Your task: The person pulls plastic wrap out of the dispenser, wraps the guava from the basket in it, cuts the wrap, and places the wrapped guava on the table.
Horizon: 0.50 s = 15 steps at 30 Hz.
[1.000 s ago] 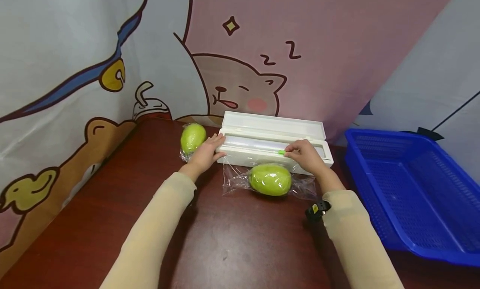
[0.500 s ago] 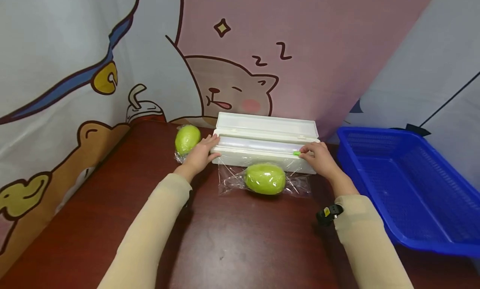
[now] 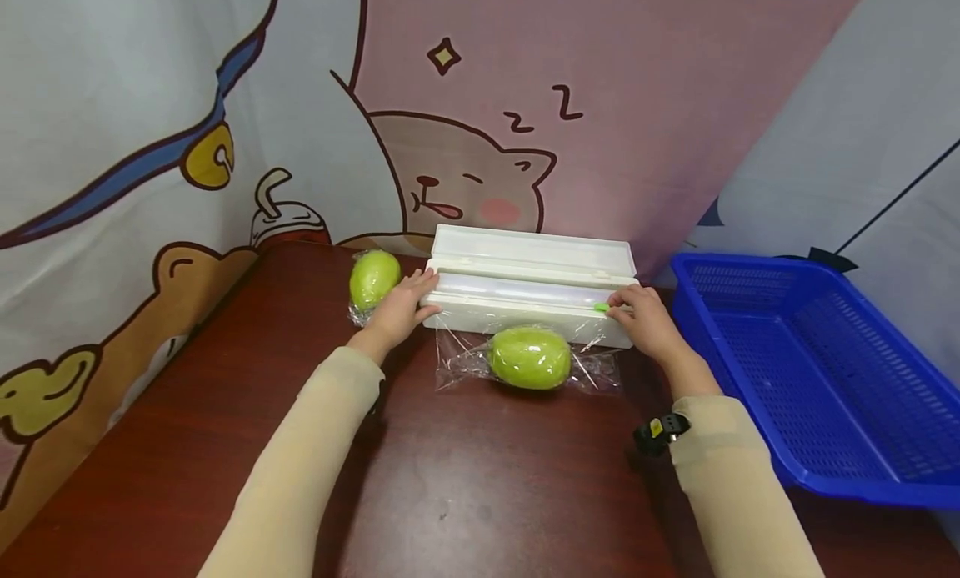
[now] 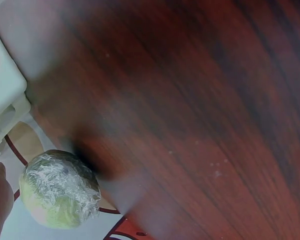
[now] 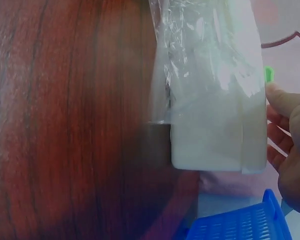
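A long white cling film box (image 3: 480,318) lies at the back of the table, its lid (image 3: 532,246) raised and a film roll (image 3: 517,289) inside. My right hand (image 3: 648,324) pinches the green slide cutter (image 3: 602,308) near the box's right end, and the right wrist view shows the cutter's tip (image 5: 269,74) beyond the thumb. My left hand (image 3: 401,311) rests on the left end with fingers spread, thumb toward the front. Before the box sits a green oval fruit (image 3: 529,359) in clear film that spreads to both sides and reaches up the box's front.
Another film-wrapped green fruit (image 3: 373,279) sits left of the box, close behind my left hand. A blue plastic basket (image 3: 750,403) stands at the right. Behind the dark red-brown table (image 3: 450,478) hangs a cartoon-printed cloth (image 3: 637,103).
My right hand has slid the green cutter rightward along the box to near its right end. My left hand has stayed on the left end. The fruit in front keeps its place.
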Each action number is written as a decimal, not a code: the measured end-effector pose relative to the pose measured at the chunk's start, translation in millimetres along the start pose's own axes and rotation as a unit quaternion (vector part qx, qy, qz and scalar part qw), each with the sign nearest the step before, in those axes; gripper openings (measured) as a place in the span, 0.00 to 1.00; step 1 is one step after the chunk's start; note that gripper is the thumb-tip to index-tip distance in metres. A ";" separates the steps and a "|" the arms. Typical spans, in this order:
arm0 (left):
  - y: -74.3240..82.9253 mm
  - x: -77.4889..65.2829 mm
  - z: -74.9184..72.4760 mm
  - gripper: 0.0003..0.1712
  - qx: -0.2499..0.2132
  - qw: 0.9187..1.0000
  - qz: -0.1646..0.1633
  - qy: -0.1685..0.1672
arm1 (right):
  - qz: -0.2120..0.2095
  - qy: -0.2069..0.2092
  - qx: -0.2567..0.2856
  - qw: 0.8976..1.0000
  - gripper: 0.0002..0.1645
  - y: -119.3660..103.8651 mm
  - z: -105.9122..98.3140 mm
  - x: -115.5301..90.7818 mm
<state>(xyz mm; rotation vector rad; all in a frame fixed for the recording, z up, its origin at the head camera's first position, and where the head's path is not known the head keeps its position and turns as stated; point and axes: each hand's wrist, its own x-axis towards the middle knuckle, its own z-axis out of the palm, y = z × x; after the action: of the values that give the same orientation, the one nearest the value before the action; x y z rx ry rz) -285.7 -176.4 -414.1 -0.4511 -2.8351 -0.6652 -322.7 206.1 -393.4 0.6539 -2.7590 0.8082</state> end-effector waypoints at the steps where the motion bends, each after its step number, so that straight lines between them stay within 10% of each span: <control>1: 0.2 0.0 -0.1 0.35 -0.001 1.000 -0.001 0.000 | 0.001 0.001 0.001 1.000 0.05 0.7 -0.9 -0.8; 15: -0.8 -0.3 -0.7 0.35 -0.002 1.000 -0.012 -0.005 | 0.053 -0.001 0.025 0.998 0.07 4.7 -9.3 -9.9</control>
<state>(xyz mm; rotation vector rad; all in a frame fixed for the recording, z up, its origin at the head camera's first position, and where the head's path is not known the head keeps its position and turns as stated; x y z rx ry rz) -285.6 -177.5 -414.0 -0.4241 -2.8533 -0.6738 -315.6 218.3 -390.8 0.5195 -2.8035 0.9026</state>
